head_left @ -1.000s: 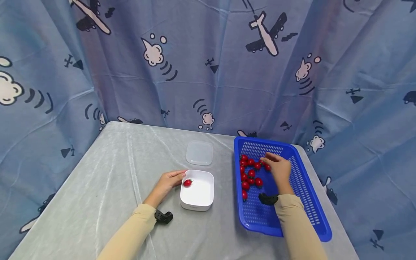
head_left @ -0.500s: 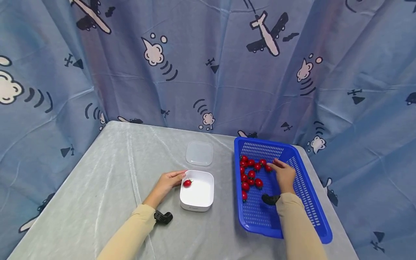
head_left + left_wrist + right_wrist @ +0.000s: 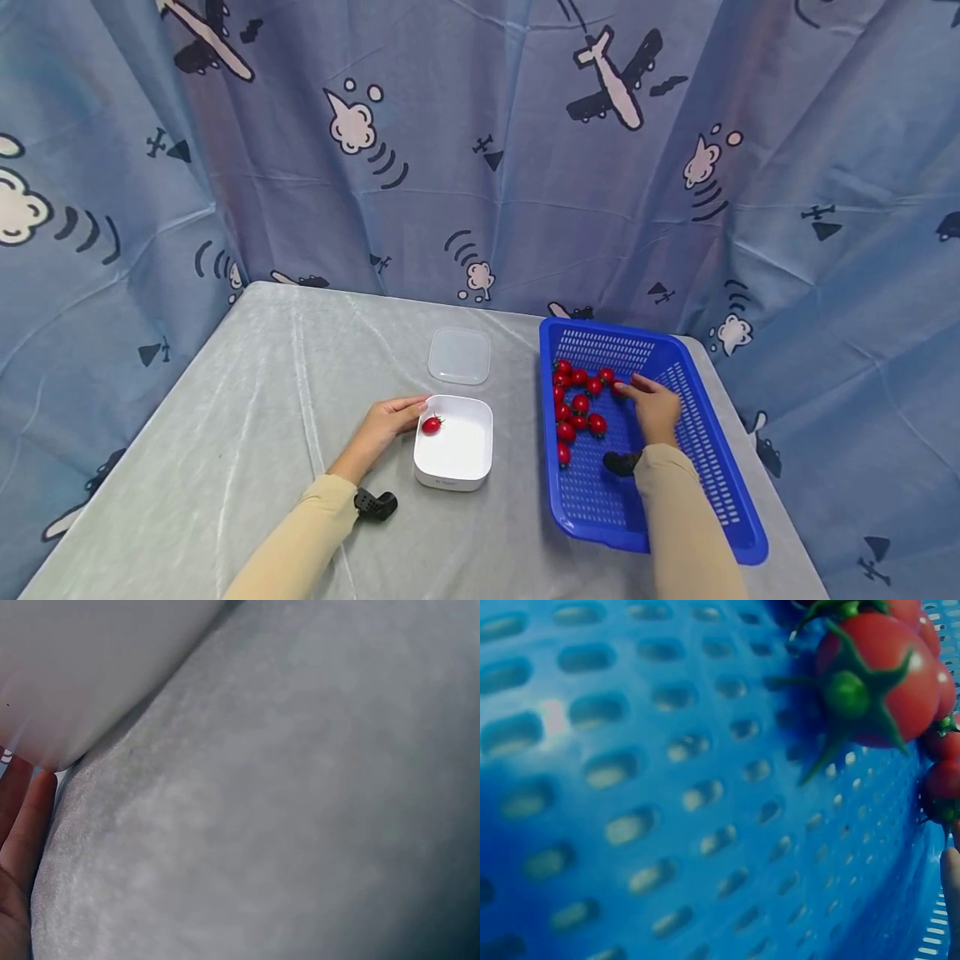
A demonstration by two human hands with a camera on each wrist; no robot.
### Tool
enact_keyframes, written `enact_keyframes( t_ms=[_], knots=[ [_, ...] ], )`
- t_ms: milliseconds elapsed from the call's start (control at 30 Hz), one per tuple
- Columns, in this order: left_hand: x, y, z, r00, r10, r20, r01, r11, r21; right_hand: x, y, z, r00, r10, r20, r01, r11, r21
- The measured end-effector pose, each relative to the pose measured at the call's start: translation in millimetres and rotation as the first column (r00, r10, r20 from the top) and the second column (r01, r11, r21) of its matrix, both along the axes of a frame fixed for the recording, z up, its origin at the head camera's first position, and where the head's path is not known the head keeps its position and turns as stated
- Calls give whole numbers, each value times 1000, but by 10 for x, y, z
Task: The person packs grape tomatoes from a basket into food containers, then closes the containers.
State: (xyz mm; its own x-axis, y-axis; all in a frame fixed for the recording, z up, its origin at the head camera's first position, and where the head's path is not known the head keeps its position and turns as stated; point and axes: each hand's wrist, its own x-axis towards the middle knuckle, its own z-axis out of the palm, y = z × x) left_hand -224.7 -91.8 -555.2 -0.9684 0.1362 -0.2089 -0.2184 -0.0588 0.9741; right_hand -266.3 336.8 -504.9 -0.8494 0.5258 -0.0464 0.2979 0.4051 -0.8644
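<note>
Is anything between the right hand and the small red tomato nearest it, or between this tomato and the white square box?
Nothing visible blocks the right hand from that tomato. Toward the box, other red tomatoes and the box-side wall of the blue plastic basket intervene.

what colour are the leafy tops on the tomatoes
Green; the leafy tops show best in the right wrist view.

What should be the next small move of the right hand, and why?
Perhaps the right hand should pinch the nearest tomato and lift it: its fingers are at it inside the blue basket, while the white box beside the left hand holds only one tomato.
</note>
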Motion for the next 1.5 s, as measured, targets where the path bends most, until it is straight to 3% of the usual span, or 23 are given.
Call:
enact_keyframes(
  t_ms=[367, 600, 833, 1000, 1500],
  knots=[
    [-7, -14, -12, 1000, -2, 2, 2, 1000, 2, -34, 11, -96, 999, -3, 36, 1, 999, 52],
    [-2, 0, -8, 1000, -10, -4, 10, 1000, 22, -45, 9, -69, 999, -32, 22, 31, 998, 63],
    [11, 7, -16, 1000, -4, 2, 4, 1000, 22, -45, -105, 212, 1000, -15, -1, 15, 998, 62],
    [-8, 5, -9, 1000, 10, 6, -10, 1000, 8, -39, -321, 449, 999, 16, -51, -16, 1000, -6],
    [-6, -22, 16, 1000, -20, -4, 21, 1000, 13, 176, -904, 939, 981, 143, -131, -152, 987, -56]
  ],
)
